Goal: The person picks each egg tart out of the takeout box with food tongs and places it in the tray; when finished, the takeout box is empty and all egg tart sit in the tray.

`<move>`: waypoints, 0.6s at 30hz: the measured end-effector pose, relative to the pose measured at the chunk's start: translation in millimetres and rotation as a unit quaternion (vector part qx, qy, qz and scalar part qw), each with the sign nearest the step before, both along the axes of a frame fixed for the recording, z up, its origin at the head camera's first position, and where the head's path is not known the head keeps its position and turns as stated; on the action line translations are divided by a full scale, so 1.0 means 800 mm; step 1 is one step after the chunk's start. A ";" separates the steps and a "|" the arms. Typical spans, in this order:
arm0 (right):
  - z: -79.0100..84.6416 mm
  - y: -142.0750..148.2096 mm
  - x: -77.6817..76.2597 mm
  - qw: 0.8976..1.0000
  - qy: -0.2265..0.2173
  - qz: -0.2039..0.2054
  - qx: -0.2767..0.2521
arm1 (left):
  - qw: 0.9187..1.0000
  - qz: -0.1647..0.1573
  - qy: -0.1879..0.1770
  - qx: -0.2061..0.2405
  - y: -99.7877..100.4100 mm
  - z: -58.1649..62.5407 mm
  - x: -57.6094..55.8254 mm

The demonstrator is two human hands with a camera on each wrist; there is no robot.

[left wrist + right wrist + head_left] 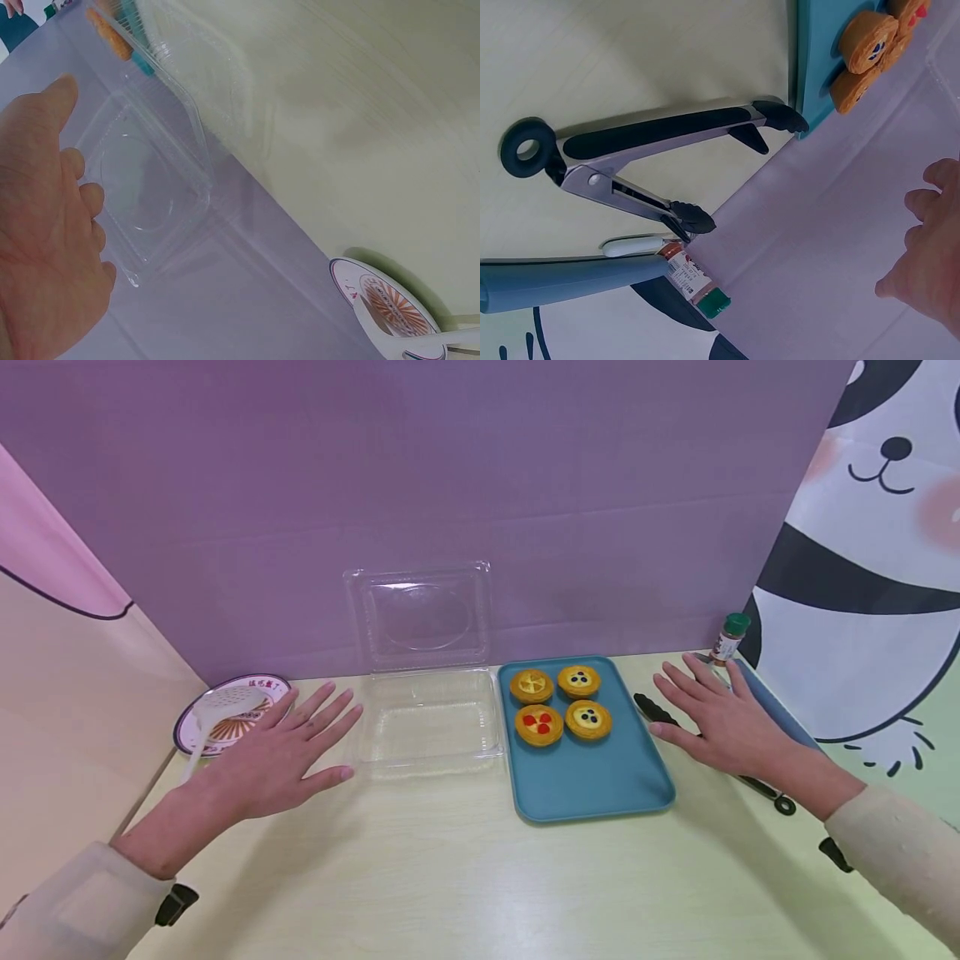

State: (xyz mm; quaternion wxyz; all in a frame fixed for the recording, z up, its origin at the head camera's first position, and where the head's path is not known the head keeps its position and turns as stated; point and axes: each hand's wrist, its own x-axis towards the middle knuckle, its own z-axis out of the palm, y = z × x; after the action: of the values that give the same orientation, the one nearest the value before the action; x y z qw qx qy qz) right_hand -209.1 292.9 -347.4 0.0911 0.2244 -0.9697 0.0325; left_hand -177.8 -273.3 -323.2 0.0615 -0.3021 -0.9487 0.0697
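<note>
My left hand is held over the table with its fingers spread, empty, between a patterned plate and a clear plastic box. The box's hinged lid stands raised against the backdrop. On the plate lies a white slotted spoon. My right hand hovers, fingers apart and empty, over black-handled metal tongs, covering part of them in the head view. Between the hands sits a blue tray with several tarts at its far end, among them a red-dotted tart and a blue-dotted tart.
A small green-capped seasoning bottle stands at the back right. Near it lie a blue flat-edged object and a white-handled item. A purple backdrop rises behind the table; a panda-print sheet hangs at the right.
</note>
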 end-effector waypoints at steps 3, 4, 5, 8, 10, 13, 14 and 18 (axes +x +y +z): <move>0.002 0.000 -0.002 1.000 -0.007 -0.005 0.005 | 1.000 -0.002 0.003 -0.001 -0.001 -0.001 0.001; 0.002 -0.001 -0.003 1.000 -0.009 -0.005 0.007 | 1.000 -0.003 0.003 -0.001 -0.001 -0.001 0.001; 0.002 -0.001 -0.004 1.000 -0.010 -0.006 0.010 | 1.000 -0.002 0.002 0.000 -0.001 -0.001 0.001; 0.003 -0.002 -0.006 1.000 -0.014 -0.006 0.017 | 1.000 -0.002 0.000 0.004 -0.002 -0.002 0.003; 0.004 -0.003 -0.008 1.000 -0.015 -0.007 0.022 | 1.000 0.000 -0.001 0.003 -0.003 -0.003 0.004; 0.005 -0.005 -0.009 1.000 -0.014 -0.007 0.026 | 1.000 0.000 0.000 0.002 -0.004 -0.006 0.004; 0.005 -0.006 -0.010 1.000 -0.012 -0.006 0.027 | 1.000 0.000 0.000 0.001 -0.005 -0.007 0.005; 0.006 -0.007 -0.010 1.000 -0.008 -0.004 0.026 | 1.000 0.002 -0.005 0.005 -0.006 -0.011 0.006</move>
State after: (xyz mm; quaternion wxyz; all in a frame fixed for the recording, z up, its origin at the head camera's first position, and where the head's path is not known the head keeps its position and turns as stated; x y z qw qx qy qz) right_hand -217.4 286.9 -342.7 0.0772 0.2225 -0.9718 0.0084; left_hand -173.2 -278.1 -332.2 0.0577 -0.3005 -0.9499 0.0637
